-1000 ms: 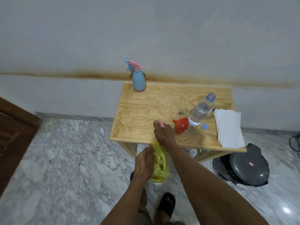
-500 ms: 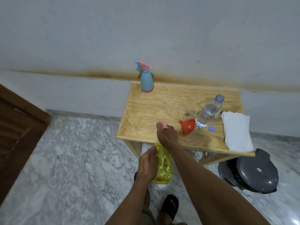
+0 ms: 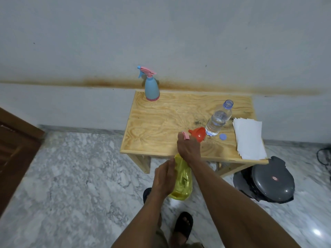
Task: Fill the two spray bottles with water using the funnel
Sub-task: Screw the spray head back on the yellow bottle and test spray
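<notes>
I hold a yellow see-through spray bottle (image 3: 182,179) in front of the wooden table (image 3: 161,122), below its front edge. My left hand (image 3: 165,176) grips the bottle's body. My right hand (image 3: 188,149) is closed over its pink spray head (image 3: 185,135), most of which is hidden. A red funnel (image 3: 198,134) lies on its side on the table just beyond my right hand. An uncapped clear water bottle (image 3: 217,120) stands beside it, with its blue cap (image 3: 222,136) lying nearby. A blue spray bottle with a pink head (image 3: 151,88) stands at the table's back left corner.
A stack of white paper sheets (image 3: 249,138) lies on the table's right side. A grey lidded bin (image 3: 268,181) sits on the marble floor at the right. A brown wooden door (image 3: 12,149) is at the left. My sandalled feet (image 3: 182,224) are below.
Both hands stay on the yellow bottle. The view has shifted a little, so the table sits further right in the frame.
</notes>
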Available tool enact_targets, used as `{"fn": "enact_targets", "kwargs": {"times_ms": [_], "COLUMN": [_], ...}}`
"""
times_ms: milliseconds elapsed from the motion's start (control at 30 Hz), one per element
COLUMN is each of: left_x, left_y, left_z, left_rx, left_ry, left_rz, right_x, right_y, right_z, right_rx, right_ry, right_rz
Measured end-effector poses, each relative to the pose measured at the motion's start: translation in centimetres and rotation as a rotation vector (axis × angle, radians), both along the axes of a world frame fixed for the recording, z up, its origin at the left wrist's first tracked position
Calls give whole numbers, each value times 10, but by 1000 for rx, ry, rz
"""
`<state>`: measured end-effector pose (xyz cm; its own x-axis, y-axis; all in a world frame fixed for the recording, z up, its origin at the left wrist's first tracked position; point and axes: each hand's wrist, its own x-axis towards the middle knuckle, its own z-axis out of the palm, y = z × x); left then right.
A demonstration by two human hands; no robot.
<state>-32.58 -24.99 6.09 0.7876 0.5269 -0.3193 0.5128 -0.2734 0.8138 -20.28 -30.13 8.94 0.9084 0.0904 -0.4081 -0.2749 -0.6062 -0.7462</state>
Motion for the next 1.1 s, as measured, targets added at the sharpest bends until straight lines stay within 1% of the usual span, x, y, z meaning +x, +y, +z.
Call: {"fn": "enact_targets", "kwargs": {"times_ms": [167,333,467,600,733,833,967,1100], "left_x": [-2,-1,7,18,33,58,109,169], "left_y": [1,3,2,4,12,29,57,81], "left_z": [1,1,7,10,15,22,28,31], "left_rx": [-7,-8,77,66,70,70,79,100], "left_ry": [-3,-89,-165,-214,-251,-259,-258,-305], "left_rz": [-12,9,34,119,30,-64,-173,-179], "right_x": [-2,0,3,6,25,48,84,129], "right_y": [2,1,-2,-7,-6,-2,10,27], "right_z": [0,7,13,26,41,58,66,63], "right_rx": [33,158,200,188,262,302,354,389], "right_ry": [10,7,-44,-150,-175,-239,-300,-356], "right_rz": [18,-20,-15,-11,-40,-22,-8,29]}}
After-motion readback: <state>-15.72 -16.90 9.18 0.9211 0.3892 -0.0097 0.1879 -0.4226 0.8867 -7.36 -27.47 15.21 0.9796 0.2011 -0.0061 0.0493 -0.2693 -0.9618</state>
